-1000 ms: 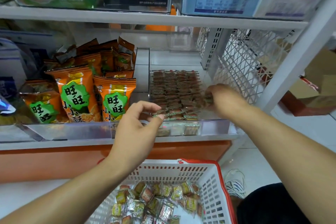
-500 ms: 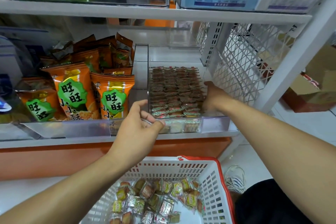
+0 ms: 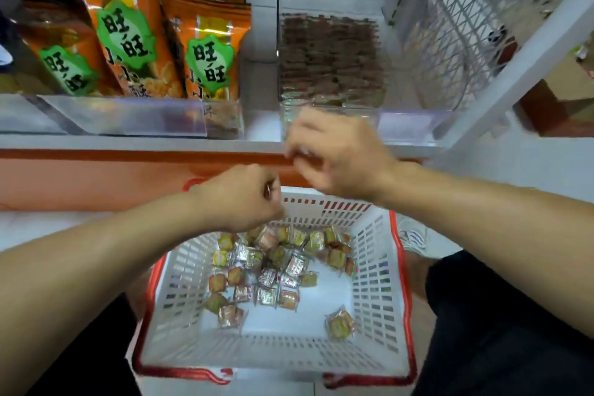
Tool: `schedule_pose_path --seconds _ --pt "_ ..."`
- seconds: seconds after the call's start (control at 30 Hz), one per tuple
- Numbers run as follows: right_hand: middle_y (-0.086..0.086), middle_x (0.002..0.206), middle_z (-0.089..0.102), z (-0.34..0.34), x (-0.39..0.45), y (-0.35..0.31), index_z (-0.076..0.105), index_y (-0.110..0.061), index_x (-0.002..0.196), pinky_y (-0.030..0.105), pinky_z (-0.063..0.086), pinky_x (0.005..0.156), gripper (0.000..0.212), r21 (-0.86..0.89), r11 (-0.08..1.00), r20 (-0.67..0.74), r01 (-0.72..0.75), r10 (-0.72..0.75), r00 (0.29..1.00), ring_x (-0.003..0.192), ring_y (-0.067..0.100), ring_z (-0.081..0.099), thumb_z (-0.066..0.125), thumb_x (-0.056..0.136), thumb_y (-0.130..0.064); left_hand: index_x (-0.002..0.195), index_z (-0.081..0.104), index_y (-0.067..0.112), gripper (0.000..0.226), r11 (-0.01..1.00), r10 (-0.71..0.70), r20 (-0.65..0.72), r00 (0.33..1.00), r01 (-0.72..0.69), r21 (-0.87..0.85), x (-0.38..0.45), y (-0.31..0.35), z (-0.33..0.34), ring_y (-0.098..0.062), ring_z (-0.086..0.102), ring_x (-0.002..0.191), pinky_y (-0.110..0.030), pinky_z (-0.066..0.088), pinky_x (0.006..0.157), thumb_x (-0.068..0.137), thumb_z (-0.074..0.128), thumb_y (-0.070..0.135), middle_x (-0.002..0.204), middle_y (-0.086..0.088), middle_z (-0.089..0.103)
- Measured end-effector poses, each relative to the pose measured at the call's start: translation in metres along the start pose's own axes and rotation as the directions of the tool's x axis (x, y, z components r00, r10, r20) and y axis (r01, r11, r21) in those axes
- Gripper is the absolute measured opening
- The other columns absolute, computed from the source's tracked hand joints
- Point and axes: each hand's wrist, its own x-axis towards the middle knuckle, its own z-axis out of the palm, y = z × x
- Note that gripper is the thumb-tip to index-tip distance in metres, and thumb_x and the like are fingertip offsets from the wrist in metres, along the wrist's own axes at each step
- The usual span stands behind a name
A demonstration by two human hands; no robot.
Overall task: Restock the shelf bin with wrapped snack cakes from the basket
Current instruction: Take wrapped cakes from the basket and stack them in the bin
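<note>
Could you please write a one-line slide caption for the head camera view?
Both hands, left and right, hover between the clear shelf bin and the white basket of wrapped snack cakes.

Snack cakes (image 3: 273,270) lie in the basket (image 3: 373,283) below the shelf bin (image 3: 331,58), snack bags (image 3: 135,42) apparently left.

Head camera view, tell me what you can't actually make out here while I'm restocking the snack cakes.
- Right hand: motion-blurred; whether its curled fingers hold a cake is unclear.
- Left hand: seen from the back, so its fingertips and anything under them are hidden.
- Shelf bin: the hand covers its front, and the rows inside are blurred.
- Snack cakes in the basket: print too small to read.
- Orange bags: tops cut off by the frame edge.
</note>
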Motion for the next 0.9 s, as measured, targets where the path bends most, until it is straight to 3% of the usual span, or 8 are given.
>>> schedule_pose_path --seconds 0.07,0.13,0.23,0.3,0.4,0.53,0.67,0.9 --pt "-0.001 0.096 0.062 0.046 -0.048 -0.005 0.065 -0.021 0.097 0.033 0.045 0.051 0.016 -0.085 0.996 0.399 -0.003 0.037 0.916 0.079 0.021 0.062 0.058 0.084 -0.013 0.082 0.052 0.029 0.020 0.987 -0.082 0.220 0.972 0.050 0.151 0.007 -0.023 0.033 -0.012 0.057 0.076 -0.022 0.037 0.057 0.087 0.071 0.035 0.084 0.011 0.063" --pt "-0.001 0.111 0.063 0.092 -0.101 0.003 0.060 -0.024 0.115 0.031 0.048 0.064 0.033 -0.207 0.955 0.678 -0.212 0.296 0.673 0.096 0.021 0.062 0.058 0.087 -0.008 0.096 0.054 0.027 0.018 0.987 -0.155 0.365 0.918 0.129 0.095 0.015 -0.048 0.067 -0.019 0.061 0.090 -0.027 0.043 0.069 0.089 0.071 0.029 0.099 0.001 0.065" --pt "0.011 0.138 0.049 0.142 -0.162 0.018 0.049 -0.021 0.132 0.041 0.049 0.095 0.043 -0.376 0.646 0.708 -0.664 0.663 0.244 0.119 0.031 0.053 0.064 0.092 -0.020 0.144 0.043 0.019 0.062 0.963 -0.264 0.374 0.889 0.268 0.045 0.022 -0.087 0.116 -0.026 0.063 0.112 -0.030 0.051 0.086 0.090 0.072 0.027 0.131 -0.010 0.061" --pt "0.014 0.148 0.037 0.167 -0.190 0.021 0.040 -0.025 0.141 0.046 0.048 0.098 0.057 -0.440 0.497 0.634 -0.748 0.762 0.133 0.122 0.035 0.051 0.062 0.090 -0.010 0.156 0.030 0.025 0.078 0.948 -0.317 0.309 0.897 0.291 0.128 0.026 -0.110 0.145 -0.029 0.058 0.123 -0.037 0.050 0.099 0.089 0.071 0.029 0.150 -0.011 0.045" --pt "0.015 0.160 0.015 0.199 -0.218 0.017 0.014 -0.035 0.154 0.052 0.047 0.101 0.095 -0.493 0.557 0.609 -0.669 0.770 0.192 0.134 0.042 0.041 0.055 0.081 0.011 0.151 0.037 0.027 0.072 0.933 -0.339 0.281 0.898 0.283 0.222 0.034 -0.133 0.183 -0.029 0.056 0.124 -0.041 0.052 0.100 0.086 0.067 0.023 0.149 -0.007 0.046" --pt "0.016 0.157 0.016 0.225 -0.227 0.021 0.004 -0.036 0.156 0.053 0.040 0.107 0.107 -0.537 0.627 0.614 -0.565 0.749 0.248 0.142 0.042 0.024 0.056 0.078 0.014 0.150 0.037 0.027 0.076 0.933 -0.290 0.240 0.927 0.218 0.286 0.049 -0.146 0.232 -0.031 0.045 0.134 -0.045 0.052 0.100 0.083 0.073 0.024 0.156 -0.008 0.030" --pt "0.017 0.144 0.027 0.237 -0.229 0.037 0.007 -0.038 0.155 0.049 0.048 0.098 0.105 -0.478 0.634 0.608 -0.607 0.738 0.293 0.132 0.038 0.038 0.062 0.080 0.011 0.154 0.021 0.032 0.098 0.912 -0.369 0.139 0.919 0.329 0.244 0.064 -0.149 0.258 -0.039 0.030 0.144 -0.054 0.048 0.107 0.077 0.081 0.020 0.160 -0.011 0.013" --pt "0.013 0.137 0.029 0.254 -0.224 0.027 0.030 -0.036 0.151 0.042 0.055 0.087 0.087 -0.295 0.499 0.666 -0.815 0.719 0.199 0.102 0.033 0.059 0.066 0.081 0.002 0.136 0.030 0.022 0.082 0.923 -0.375 0.087 0.923 0.363 0.126 0.074 -0.137 0.281 -0.031 0.052 0.122 -0.045 0.053 0.095 0.075 0.083 0.029 0.133 -0.009 0.042"
